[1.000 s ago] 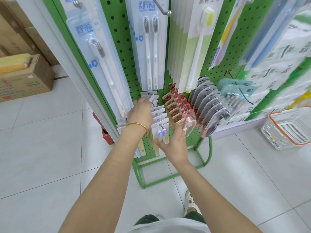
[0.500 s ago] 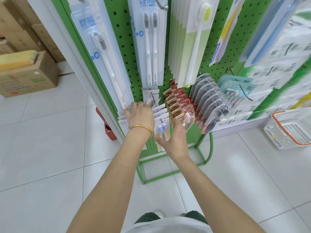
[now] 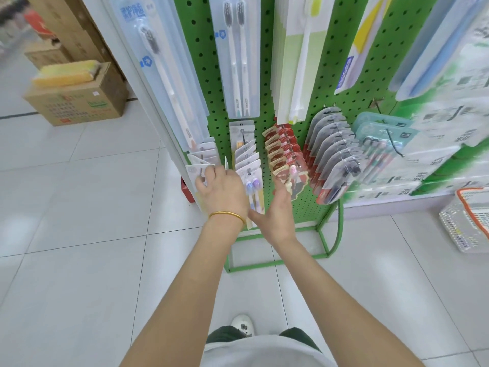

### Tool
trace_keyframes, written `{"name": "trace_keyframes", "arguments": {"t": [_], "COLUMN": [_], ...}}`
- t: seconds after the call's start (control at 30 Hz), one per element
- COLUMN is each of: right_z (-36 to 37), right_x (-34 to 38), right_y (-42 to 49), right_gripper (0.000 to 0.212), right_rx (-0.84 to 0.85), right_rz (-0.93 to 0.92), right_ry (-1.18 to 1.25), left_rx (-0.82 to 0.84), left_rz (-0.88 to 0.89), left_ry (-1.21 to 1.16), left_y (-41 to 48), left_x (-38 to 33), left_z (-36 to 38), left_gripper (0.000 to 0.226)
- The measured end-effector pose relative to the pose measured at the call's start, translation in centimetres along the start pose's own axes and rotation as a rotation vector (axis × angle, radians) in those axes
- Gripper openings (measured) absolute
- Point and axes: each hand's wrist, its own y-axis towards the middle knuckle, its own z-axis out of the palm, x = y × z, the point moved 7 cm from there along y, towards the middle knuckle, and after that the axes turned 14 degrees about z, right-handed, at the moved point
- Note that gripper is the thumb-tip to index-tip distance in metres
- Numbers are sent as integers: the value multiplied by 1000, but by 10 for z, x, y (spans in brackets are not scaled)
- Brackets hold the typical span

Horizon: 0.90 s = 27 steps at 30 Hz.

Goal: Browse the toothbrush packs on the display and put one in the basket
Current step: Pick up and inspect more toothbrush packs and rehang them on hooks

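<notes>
Toothbrush packs hang in rows on a green pegboard display (image 3: pixel 328 83). My left hand (image 3: pixel 222 189), with a gold bracelet on the wrist, reaches to the lowest left row of white packs (image 3: pixel 202 160), and its fingertips touch the front pack. My right hand (image 3: pixel 277 215) is held flat with straight fingers between the white pack with purple brush heads (image 3: pixel 252 185) and the row of red packs (image 3: pixel 284 152). Its fingertips lie against the front red pack. Neither hand holds a pack. The white basket with an orange rim (image 3: pixel 468 229) stands on the floor at the far right.
Long single and twin toothbrush packs (image 3: pixel 238 56) hang above. Grey blister packs (image 3: pixel 330 149) and teal packs (image 3: pixel 383 133) hang to the right. A cardboard box (image 3: pixel 76 102) stands on the tiled floor at the left. The display's green frame foot (image 3: pixel 328 250) juts out near my shoe (image 3: pixel 242 323).
My left hand has moved left from the middle row of white packs to the leftmost row. My right hand has stayed by the red packs. The view has shifted slightly.
</notes>
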Motion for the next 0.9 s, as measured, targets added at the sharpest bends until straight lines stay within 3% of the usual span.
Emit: {"name": "trace_keyframes", "arguments": {"t": [0.17,0.3,0.53,0.67,0.8,0.9], "right_z": [1,3,-13,-31,-41,-55], "right_x": [-7,-14,-14,-6,4,9], "right_y": [-13,-26,-40,-42,-49,-53], "right_gripper": [97,91,38,17,19,20], "right_rx": [69,151,375,386,400,287], "right_rz": [-14,4,77,21,-11,-55], "right_ry": [17,62,304,370,479,569], "left_rx": [-77,-175,-458,-575,-622,-608], "left_rz": [-55,-48,-18,-74,-69,11], "left_ry": [-65,-354,-772,-962,-1063,-1005], "left_y": [-37,-63,-81,-74,-58,-55], "left_x": [-4,-3,11,18,8,-15], "left_z": [2,-2,-15,-17,-15,-11], "left_gripper": [36,38,31,29,25,21]}}
